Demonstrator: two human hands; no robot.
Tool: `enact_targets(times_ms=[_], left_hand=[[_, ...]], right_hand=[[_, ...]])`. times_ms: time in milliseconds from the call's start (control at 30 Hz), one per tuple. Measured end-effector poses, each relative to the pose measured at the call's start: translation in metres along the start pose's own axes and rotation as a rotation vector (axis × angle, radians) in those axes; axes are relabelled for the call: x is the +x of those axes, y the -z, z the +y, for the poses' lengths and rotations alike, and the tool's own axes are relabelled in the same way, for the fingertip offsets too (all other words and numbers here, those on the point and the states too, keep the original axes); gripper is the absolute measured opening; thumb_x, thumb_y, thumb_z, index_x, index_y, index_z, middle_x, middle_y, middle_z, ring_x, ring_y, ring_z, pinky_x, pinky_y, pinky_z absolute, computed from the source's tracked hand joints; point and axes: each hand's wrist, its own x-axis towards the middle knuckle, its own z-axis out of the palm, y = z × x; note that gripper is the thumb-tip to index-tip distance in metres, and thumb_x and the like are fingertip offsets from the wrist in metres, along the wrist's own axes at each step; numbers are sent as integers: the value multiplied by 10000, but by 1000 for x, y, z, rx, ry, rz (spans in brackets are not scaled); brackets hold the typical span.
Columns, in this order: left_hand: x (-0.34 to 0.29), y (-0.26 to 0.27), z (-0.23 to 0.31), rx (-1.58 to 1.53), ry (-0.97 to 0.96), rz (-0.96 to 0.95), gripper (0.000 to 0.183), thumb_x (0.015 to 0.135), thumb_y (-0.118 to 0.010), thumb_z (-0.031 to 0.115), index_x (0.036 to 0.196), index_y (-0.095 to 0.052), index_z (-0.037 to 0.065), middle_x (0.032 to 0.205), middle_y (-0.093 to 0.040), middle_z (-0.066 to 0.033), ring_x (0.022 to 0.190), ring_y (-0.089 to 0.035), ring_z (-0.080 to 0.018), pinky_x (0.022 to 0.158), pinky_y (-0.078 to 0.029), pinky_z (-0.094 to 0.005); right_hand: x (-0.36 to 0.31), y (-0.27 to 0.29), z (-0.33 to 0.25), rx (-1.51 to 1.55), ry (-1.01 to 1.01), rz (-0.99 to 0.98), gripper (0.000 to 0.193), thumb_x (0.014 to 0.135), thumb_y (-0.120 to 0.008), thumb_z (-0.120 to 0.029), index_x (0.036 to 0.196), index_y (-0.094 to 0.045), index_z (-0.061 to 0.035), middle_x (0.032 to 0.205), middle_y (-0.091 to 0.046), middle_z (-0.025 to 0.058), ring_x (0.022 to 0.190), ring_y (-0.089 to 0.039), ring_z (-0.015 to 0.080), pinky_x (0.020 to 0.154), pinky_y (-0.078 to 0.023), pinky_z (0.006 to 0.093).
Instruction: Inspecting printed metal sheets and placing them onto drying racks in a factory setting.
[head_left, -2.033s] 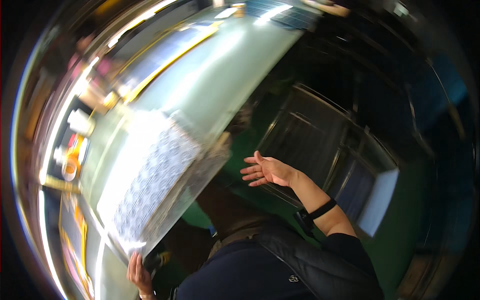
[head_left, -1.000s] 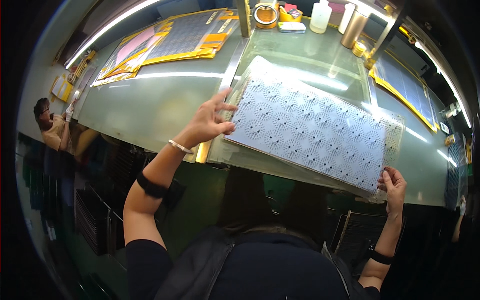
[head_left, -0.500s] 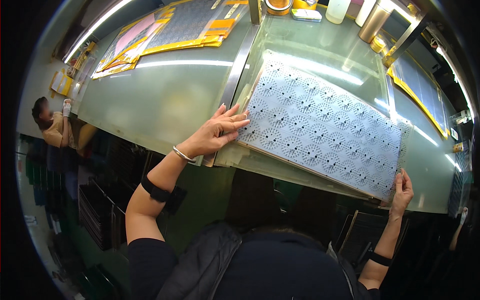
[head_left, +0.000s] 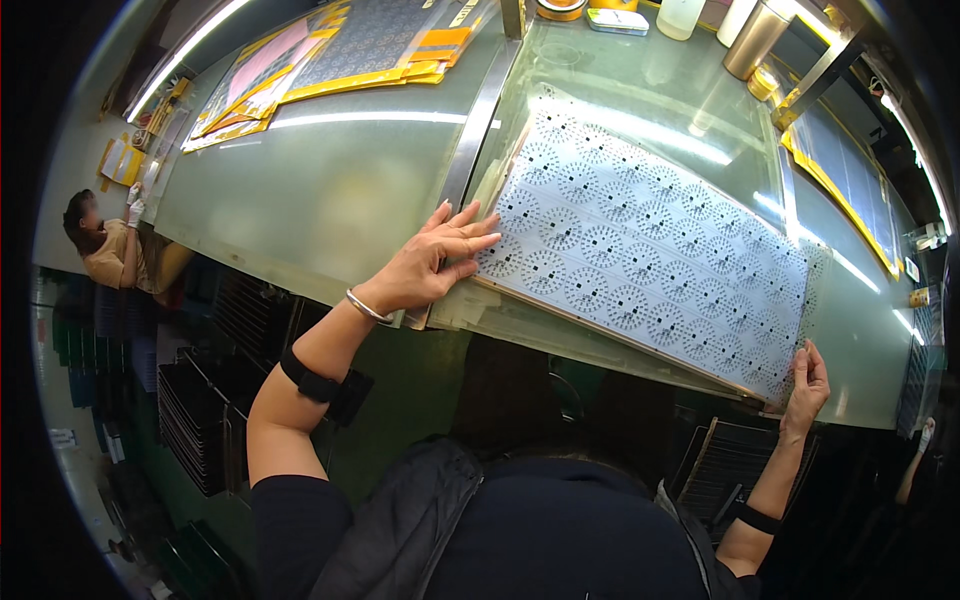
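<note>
A rectangular white panel (head_left: 625,240) with rows of black circular dot patterns lies tilted on the glass-topped table. Clear film with dark markings (head_left: 816,285) shows past its right edge. At the panel's left edge rests my left hand (head_left: 437,258), fingers spread, the fingertips on the corner area. My right hand (head_left: 806,388) pinches the near right corner of the panel between thumb and fingers; whether it has the panel, the film or both is hard to see.
Yellow-edged film sheets (head_left: 375,65) lie at the back left, and another yellow-edged sheet (head_left: 845,180) at the right. A metal flask (head_left: 757,42), a white bottle (head_left: 678,15) and tape rolls (head_left: 560,8) stand at the back. A co-worker (head_left: 115,240) is at the far left.
The view has shifted slightly. Both hands keep nearly the same places on the panel, and the panel lies much as before.
</note>
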Motion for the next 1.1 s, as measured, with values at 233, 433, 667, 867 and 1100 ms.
enact_targets(times_ms=[233, 433, 667, 867, 1100], left_hand=[[2, -1, -1, 33, -13, 18, 448, 712, -519, 3, 1133, -468, 145, 1228, -382, -24, 1224, -199, -223, 1008, -51, -397], [1, -1, -1, 34, -3, 14, 432, 724, -521, 23, 1133, -467, 149, 1229, -381, -18, 1224, -199, -214, 1009, -53, -397], [1, 2, -2, -13, 35, -21, 418, 741, -522, 45, 1140, -460, 157, 1236, -374, -8, 1227, -189, -200, 1011, -37, -396], [8, 0, 6, 27, -24, 4, 434, 725, -520, 20, 1136, -464, 146, 1241, -367, -25, 1225, -196, -212, 1009, -55, -398], [3, -1, 13, 107, 51, 14, 457, 659, -518, -42, 1100, -489, 73, 1213, -394, -85, 1203, -243, -264, 1007, -91, -390]], right_hand=[[0, 4, -3, 33, -7, -37, 214, 786, -546, -117, 964, -550, 3, 722, -522, -15, 659, -463, 49, 628, -391, 177], [0, 5, -7, 92, -40, -68, 206, 786, -543, -112, 949, -544, 14, 740, -531, 2, 667, -468, 55, 635, -389, 179], [2, 6, -3, 107, -58, -95, 207, 790, -537, -110, 949, -534, 22, 757, -534, 12, 683, -472, 60, 640, -389, 178], [4, 22, -12, 66, -60, -95, 207, 779, -540, -112, 935, -527, 23, 788, -531, 30, 715, -471, 75, 667, -389, 200], [60, 8, -48, 347, -408, -496, 622, 778, -525, -160, 1281, -162, -117, 1096, -442, 184, 961, -481, 238, 816, -401, 334]])
